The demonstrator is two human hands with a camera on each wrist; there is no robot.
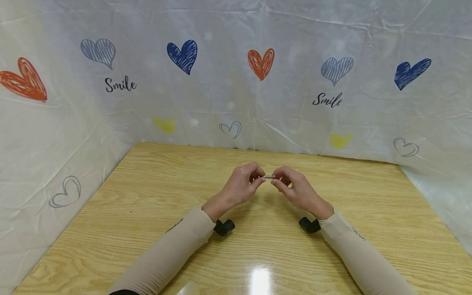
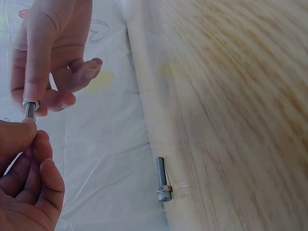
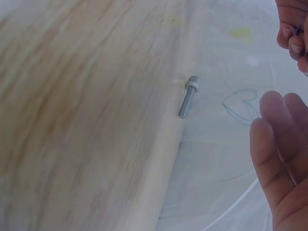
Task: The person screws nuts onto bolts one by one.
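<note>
My left hand [image 1: 239,186] pinches a small metal bolt [image 1: 269,177] between thumb and fingertips, above the wooden table. Opposite it, my right hand [image 1: 296,190] has its thumb and index finger at the bolt's other end. In the left wrist view a threaded stretch of bolt [image 2: 30,111] shows between the two hands, and a hex nut [image 2: 32,103] sits at the right fingertips. Its far end is hidden in the left fingers. From the right wrist, the right fingers [image 3: 274,154] are seen in part, and the bolt is out of sight.
On the table [image 1: 166,172] lies another bolt [image 2: 161,171] with a nut close to its head. The right wrist view shows this loose bolt [image 3: 187,102] too. A pale cloth backdrop [image 1: 221,82] with printed hearts stands behind the table.
</note>
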